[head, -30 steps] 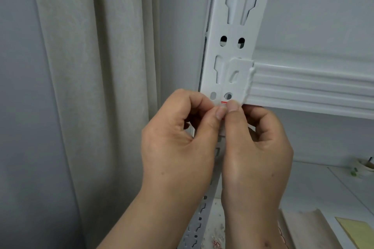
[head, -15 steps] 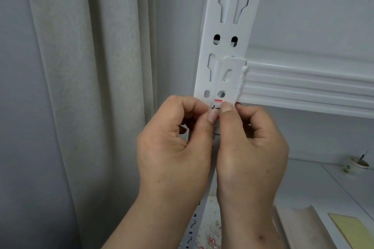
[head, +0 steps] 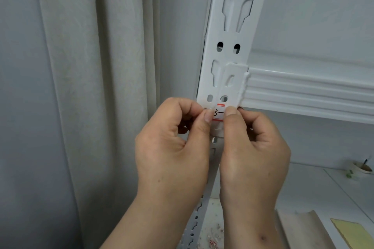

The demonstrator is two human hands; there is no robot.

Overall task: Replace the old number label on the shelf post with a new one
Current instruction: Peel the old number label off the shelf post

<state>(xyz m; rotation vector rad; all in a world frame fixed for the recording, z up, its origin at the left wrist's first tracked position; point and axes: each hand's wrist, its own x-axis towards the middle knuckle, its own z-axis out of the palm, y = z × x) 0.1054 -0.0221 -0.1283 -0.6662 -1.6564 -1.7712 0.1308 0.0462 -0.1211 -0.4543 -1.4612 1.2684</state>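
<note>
I have both thumbs pinned on the label (head: 219, 113) against the shelf post (head: 232, 46), left hand (head: 172, 147) and right hand (head: 253, 147) curled; thin, limp paper, best handled by its side edges.

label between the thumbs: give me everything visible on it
The label is a small white paper sticker with a red bar along its top edge and another along its bottom. Handwritten in black are a "3" and a dash; the rest is hidden under the right hand's thumb. It lies against the front of the white shelf post, just below the beam bracket. The left hand's thumb covers its left end. Whether it is fully stuck down cannot be told.
</note>
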